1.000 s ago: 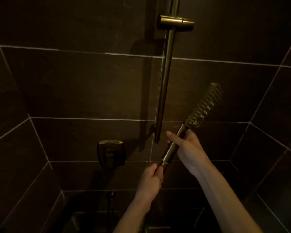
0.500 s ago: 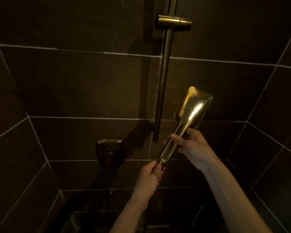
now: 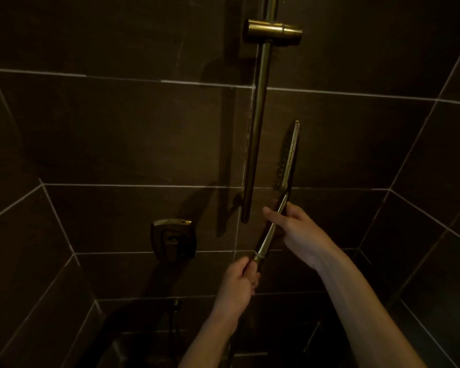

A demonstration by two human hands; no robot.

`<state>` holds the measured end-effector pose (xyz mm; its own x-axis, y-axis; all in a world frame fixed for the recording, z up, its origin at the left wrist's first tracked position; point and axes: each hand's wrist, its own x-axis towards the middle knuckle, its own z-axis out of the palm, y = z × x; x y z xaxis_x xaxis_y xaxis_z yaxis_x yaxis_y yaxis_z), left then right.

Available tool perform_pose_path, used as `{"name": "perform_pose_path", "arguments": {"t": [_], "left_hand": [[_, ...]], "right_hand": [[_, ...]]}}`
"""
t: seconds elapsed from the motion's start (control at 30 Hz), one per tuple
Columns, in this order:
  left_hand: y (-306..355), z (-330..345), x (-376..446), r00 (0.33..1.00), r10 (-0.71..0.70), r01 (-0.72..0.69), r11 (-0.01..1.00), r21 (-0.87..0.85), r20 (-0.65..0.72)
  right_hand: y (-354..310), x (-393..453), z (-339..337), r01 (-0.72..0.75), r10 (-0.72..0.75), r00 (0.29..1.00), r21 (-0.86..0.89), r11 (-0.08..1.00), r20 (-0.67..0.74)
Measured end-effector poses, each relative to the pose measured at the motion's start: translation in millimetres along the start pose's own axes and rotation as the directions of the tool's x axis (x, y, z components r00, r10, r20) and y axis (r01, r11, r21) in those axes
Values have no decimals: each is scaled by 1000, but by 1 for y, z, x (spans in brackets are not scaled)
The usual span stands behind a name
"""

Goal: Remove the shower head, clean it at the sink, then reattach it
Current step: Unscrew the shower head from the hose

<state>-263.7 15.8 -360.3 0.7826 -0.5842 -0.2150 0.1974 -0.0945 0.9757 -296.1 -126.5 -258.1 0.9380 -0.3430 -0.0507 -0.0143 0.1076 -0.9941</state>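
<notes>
Where no writing shows, brass shower head (image 3: 288, 158) edge-on, right hand (image 3: 294, 231) pinching its handle, left hand (image 3: 239, 281) gripping the base.

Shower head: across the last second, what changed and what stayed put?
The shower head has turned about its handle: nozzle face showing a second ago, then its shiny back, now edge-on with the nozzles facing left. The right hand twisted the handle while the left hand kept gripping the joint at the bottom end. The rail, its holder and the wall valve stayed as they were.
</notes>
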Motion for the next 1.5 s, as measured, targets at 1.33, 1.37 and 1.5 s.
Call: {"name": "perform_pose_path", "arguments": {"t": [1.33,1.37,1.5], "left_hand": [[2,4,6,998,67,-67,997,-25,5],[2,3,5,998,70,-70,997,-32,5],[1,0,4,998,57,-57,998,-37,8]], "right_hand": [[-7,3,11,132,-128,991,85,988,-49],[-9,3,10,110,-107,993,70,991,-45],[-19,2,2,21,-14,999,-147,989,48]]}}
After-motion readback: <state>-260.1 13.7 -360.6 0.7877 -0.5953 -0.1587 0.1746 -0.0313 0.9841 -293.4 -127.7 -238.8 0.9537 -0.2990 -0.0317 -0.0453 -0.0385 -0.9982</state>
